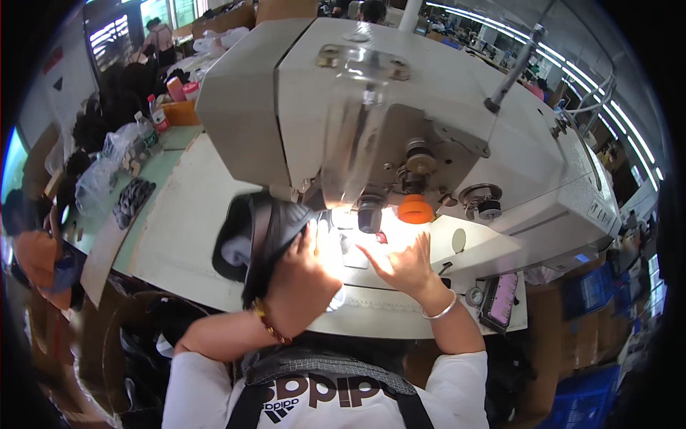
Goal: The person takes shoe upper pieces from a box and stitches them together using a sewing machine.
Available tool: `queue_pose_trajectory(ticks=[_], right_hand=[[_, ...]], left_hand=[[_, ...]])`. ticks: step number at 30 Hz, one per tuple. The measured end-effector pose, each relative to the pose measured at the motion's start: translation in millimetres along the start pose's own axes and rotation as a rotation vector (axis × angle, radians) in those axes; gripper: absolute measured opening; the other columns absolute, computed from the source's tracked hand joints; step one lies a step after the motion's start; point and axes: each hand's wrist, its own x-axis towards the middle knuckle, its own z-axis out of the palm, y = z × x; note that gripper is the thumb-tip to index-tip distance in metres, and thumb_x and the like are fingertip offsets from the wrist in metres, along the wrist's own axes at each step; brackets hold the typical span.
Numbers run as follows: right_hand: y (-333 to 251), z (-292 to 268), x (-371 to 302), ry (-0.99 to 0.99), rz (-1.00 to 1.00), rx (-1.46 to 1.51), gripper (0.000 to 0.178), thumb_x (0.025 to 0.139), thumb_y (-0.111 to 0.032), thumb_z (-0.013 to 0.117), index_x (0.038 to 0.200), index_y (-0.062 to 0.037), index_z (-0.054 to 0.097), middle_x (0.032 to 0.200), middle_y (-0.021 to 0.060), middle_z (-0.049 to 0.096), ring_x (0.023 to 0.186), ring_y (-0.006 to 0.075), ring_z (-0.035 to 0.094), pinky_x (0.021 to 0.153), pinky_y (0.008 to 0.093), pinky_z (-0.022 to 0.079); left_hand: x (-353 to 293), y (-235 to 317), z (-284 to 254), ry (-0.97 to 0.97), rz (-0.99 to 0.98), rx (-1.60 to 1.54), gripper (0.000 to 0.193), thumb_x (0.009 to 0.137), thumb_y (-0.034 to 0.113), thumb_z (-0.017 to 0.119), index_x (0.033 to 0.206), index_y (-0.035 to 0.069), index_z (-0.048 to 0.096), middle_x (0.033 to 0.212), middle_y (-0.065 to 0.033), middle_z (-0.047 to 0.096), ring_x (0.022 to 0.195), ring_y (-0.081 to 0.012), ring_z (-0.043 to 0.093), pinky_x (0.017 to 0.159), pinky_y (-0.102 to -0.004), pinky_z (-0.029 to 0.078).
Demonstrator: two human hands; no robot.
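Observation:
My left hand (307, 268) grips a black sewn piece (250, 232) with a curved band and a grey inside. Its exact kind does not show clearly, and the hand hides its near side. The piece is at the left of the sewing machine (443, 93), by the stitching area. My right hand (409, 264) reaches under the machine head, just below an orange round part (415, 209). Its thumb stretches left, apart from the fingers, and I see nothing held in it. Strong lamp light washes out the fingertips. A small red thing (381, 237) shows near the thumb.
A clear plastic guard (354, 136) hangs before the machine head. On the white table (179, 232), a pink-topped case (500, 300) lies at the right edge. Bottles (146, 132), a plastic bag (100, 186) and dark cloth pieces (133, 200) are at the left. Blue crates (589, 400) stand lower right.

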Motion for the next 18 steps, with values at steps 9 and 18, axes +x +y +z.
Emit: queue_pose_trajectory(ticks=[9, 18], right_hand=[[8.5, 41.0, -28.8, 0.023, 0.151, 0.349, 0.04, 0.072, 0.009, 0.051, 0.103, 0.0012, 0.075, 0.08, 0.0085, 0.071, 0.062, 0.008, 0.064, 0.053, 0.021, 0.047], [12.7, 37.6, -1.8, -0.004, -0.2, -0.099, 0.05, 0.074, 0.006, 0.07, 0.119, -0.0174, 0.073, 0.081, 0.004, 0.07, 0.071, 0.0196, 0.067, 0.061, 0.031, 0.053]], left_hand=[[-7.4, 15.4, -1.3, -0.031, 0.065, 0.211, 0.034, 0.072, 0.008, 0.064, 0.096, -0.015, 0.068, 0.111, -0.0342, 0.064, 0.108, -0.0462, 0.063, 0.091, -0.0457, 0.055], [-9.2, 26.8, 12.3, 0.025, -0.027, 0.193, 0.035, 0.077, 0.011, 0.061, 0.097, -0.016, 0.069, 0.112, -0.0381, 0.065, 0.11, -0.0481, 0.063, 0.091, -0.0483, 0.055]])
